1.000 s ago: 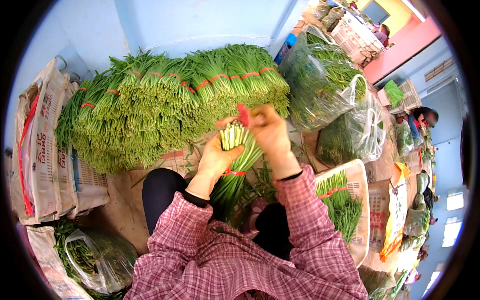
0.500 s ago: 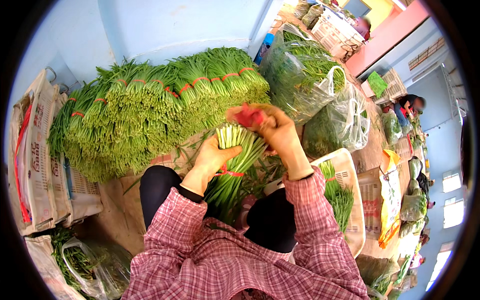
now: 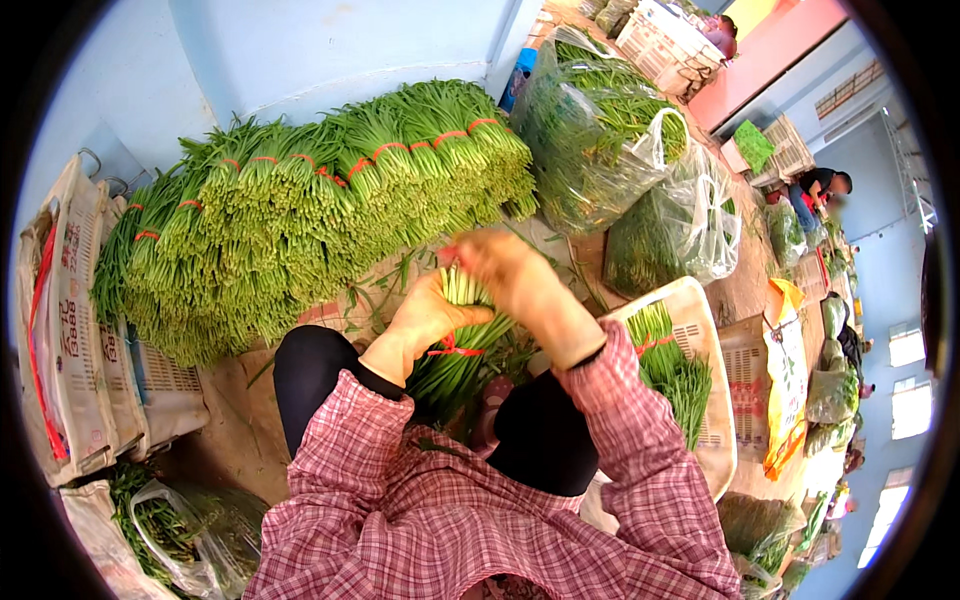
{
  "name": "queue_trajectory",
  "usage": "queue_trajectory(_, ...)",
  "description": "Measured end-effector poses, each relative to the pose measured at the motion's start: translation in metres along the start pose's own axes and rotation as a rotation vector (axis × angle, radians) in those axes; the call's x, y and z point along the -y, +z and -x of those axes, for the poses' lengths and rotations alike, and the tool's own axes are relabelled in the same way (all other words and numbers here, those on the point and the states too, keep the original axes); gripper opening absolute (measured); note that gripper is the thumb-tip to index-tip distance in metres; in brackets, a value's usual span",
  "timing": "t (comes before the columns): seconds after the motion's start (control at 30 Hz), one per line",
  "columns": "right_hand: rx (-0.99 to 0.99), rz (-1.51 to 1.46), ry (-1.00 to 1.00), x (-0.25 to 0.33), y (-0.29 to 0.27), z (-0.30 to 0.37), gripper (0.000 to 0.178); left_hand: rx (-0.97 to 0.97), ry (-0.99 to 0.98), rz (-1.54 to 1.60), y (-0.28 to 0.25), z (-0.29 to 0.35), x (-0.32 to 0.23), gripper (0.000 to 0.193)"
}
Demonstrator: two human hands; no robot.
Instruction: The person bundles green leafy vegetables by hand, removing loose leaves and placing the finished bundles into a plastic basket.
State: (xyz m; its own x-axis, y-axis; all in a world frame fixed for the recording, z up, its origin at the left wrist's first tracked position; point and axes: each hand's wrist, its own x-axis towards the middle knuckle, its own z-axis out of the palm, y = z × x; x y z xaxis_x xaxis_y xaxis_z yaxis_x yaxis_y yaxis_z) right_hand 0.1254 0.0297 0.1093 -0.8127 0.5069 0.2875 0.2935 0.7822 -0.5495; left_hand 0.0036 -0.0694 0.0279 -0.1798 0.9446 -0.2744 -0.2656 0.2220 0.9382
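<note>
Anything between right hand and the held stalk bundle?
Nothing visible blocks it: the right hand is at the pale ends of the stalk bundle in the left hand. Something red there is too blurred to identify.

A vegetable-packing room, by its look.
Along the pale blue wall, a long heap of red-banded green bundles; around us, clear plastic bags of greens and pale slotted plastic crates.

Dark red print, characters and digits, runs along the side of the outermost crate at the left; the next crate bears similar print, partly hidden. Small marks on the white-and-orange sack and reddish ones on the crate beside it are too blurred to read.
</note>
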Motion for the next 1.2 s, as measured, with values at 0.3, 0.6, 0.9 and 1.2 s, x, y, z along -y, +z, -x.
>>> queue_trajectory(0.3,-0.415,-1.264,0.398,-0.017,0.04,0.047,0.038,-0.023,0.304,0.252,0.01,0.0,-0.014,0.091)
queue_trajectory(0.6,-0.534,-1.632,0.555,-0.045,0.026,0.039,0.035,0.082,0.527,-0.451,0.019,0.011,-0.029,0.136)
queue_trajectory(0.9,-0.7,-1.58,0.238,-0.007,-0.007,0.018,0.039,0.184,0.251,0.159,0.019,0.001,-0.014,0.101)
queue_trajectory(1.2,-0.262,-0.585,0.075,-0.037,0.011,0.045,0.025,0.232,0.122,0.4,0.027,-0.018,0.045,0.064)
